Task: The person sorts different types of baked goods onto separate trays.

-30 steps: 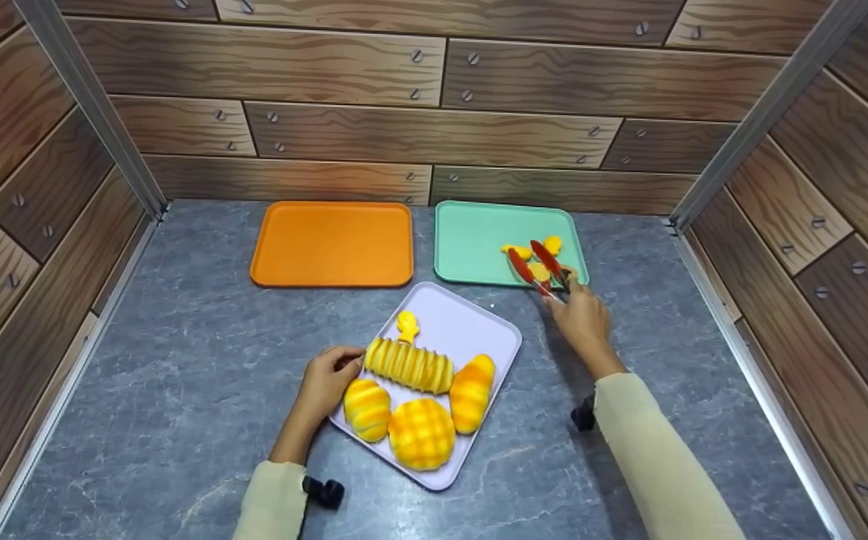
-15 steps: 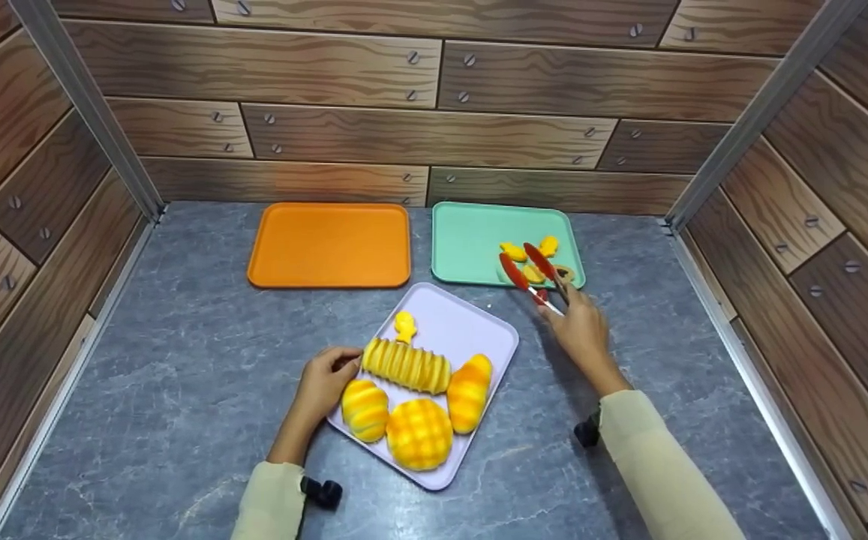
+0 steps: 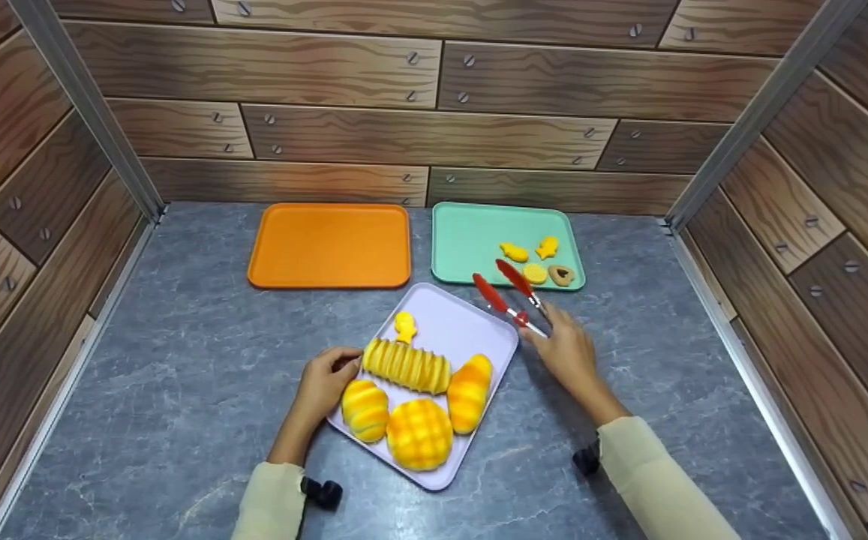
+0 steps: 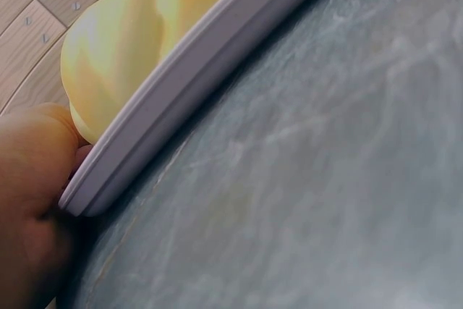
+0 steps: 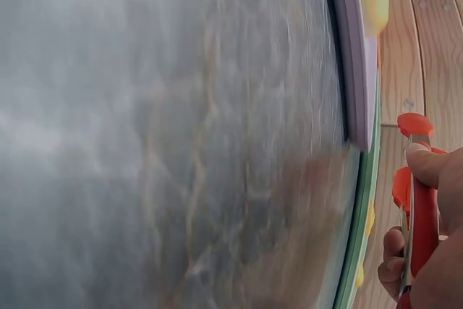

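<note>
head: tongs [image 3: 521,283] in right hand [image 3: 570,351]

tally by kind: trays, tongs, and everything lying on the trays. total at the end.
Trays: 3
Tongs: 1
Large bread-like pieces: 4
Fish-shaped pieces: 3
Round yellow piece: 1
Brown cookie-like piece: 1
Total: 13

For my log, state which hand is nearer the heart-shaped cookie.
Right. The right hand is in front of the cookie; the left hand is farther left, holding the lilac tray.
</note>
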Motion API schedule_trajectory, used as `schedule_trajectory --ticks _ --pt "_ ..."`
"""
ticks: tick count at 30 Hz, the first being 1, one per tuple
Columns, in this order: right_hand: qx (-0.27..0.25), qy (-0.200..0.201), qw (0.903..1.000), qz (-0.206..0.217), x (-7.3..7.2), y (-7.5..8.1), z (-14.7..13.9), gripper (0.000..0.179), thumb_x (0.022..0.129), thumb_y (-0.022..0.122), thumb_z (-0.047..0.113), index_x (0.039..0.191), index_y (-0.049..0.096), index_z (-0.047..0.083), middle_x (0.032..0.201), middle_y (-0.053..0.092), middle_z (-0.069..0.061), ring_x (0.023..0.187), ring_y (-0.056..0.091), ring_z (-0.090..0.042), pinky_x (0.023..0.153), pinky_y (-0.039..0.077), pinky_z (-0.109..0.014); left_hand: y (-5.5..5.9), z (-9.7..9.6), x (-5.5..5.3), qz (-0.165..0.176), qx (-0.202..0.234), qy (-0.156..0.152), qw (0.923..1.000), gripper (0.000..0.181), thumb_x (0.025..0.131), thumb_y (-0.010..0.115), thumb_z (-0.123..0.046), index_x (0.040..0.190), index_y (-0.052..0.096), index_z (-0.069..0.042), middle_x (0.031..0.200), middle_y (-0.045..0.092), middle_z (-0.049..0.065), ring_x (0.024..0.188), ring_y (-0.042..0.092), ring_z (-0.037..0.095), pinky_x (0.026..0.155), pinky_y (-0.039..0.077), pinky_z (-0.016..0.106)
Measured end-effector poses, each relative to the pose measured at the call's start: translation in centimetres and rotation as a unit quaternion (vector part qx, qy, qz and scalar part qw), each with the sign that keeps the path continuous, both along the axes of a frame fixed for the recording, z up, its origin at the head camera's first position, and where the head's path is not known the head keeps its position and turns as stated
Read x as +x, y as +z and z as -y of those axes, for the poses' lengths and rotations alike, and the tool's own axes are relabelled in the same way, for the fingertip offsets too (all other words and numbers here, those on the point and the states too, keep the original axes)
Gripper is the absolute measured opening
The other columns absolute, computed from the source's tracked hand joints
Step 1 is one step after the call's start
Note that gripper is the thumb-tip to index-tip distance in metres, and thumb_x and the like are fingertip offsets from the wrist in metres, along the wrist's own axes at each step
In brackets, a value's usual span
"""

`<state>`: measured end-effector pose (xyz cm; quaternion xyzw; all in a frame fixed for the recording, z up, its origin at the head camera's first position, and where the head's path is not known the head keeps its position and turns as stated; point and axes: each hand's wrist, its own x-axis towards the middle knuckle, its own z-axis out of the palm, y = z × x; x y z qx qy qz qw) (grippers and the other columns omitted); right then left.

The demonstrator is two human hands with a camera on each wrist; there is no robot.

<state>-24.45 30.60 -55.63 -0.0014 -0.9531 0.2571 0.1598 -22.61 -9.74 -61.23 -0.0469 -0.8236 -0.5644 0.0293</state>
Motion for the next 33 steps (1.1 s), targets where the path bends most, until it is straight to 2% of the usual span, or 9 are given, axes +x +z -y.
schedule_trajectory --ticks 6,13,21,27,33 --pt "-0.011 0.011 0.9998 0.008 1.0 0.4 1.3 0.067 0.085 0.081 0.033 0.139 0.057 0.003 0.124 0.066 -0.021 0.106 0.064 -0.043 0.090 0.048 -0.058 0.1 0.0 0.0 -0.005 0.001 0.000 1.0000 0.017 0.096 0.067 -0.012 0.110 0.076 -0.010 0.105 0.072 0.007 0.094 0.062 0.017 0.085 0.050 0.033" --pt "-0.026 0.026 0.9990 0.025 1.5 1.2 2.4 0.068 0.086 0.080 0.035 0.141 0.056 0.003 0.131 0.063 -0.019 0.113 0.062 -0.040 0.095 0.047 -0.057 0.1 -0.1 0.0 -0.004 0.003 0.000 1.0000 0.018 0.095 0.067 -0.012 0.110 0.076 -0.010 0.105 0.072 0.007 0.094 0.062 0.017 0.084 0.050 0.033" --pt "-0.008 0.070 0.9969 0.035 1.6 1.7 3.3 0.067 0.087 0.079 0.037 0.142 0.056 0.005 0.132 0.064 -0.016 0.114 0.062 -0.038 0.095 0.047 -0.057 0.1 -0.1 0.0 -0.001 -0.001 0.003 1.0000 0.018 0.095 0.068 -0.012 0.111 0.077 -0.011 0.105 0.072 0.006 0.093 0.062 0.017 0.084 0.050 0.033" --pt "0.009 0.105 0.9917 0.073 1.9 1.8 4.2 0.069 0.089 0.076 0.039 0.145 0.053 0.006 0.142 0.058 -0.018 0.128 0.056 -0.039 0.105 0.043 -0.058 0.1 -0.1 0.0 -0.005 -0.005 0.005 1.0000 0.018 0.095 0.067 -0.011 0.110 0.077 -0.011 0.105 0.072 0.006 0.094 0.062 0.017 0.084 0.050 0.031" --pt "0.030 0.134 0.9877 0.075 2.0 1.8 4.9 0.070 0.088 0.077 0.039 0.143 0.054 0.004 0.140 0.060 -0.018 0.129 0.056 -0.037 0.107 0.043 -0.055 0.1 -0.1 0.0 -0.007 -0.002 0.005 1.0000 0.017 0.094 0.068 -0.010 0.109 0.077 -0.010 0.104 0.072 0.006 0.092 0.062 0.017 0.083 0.050 0.031"
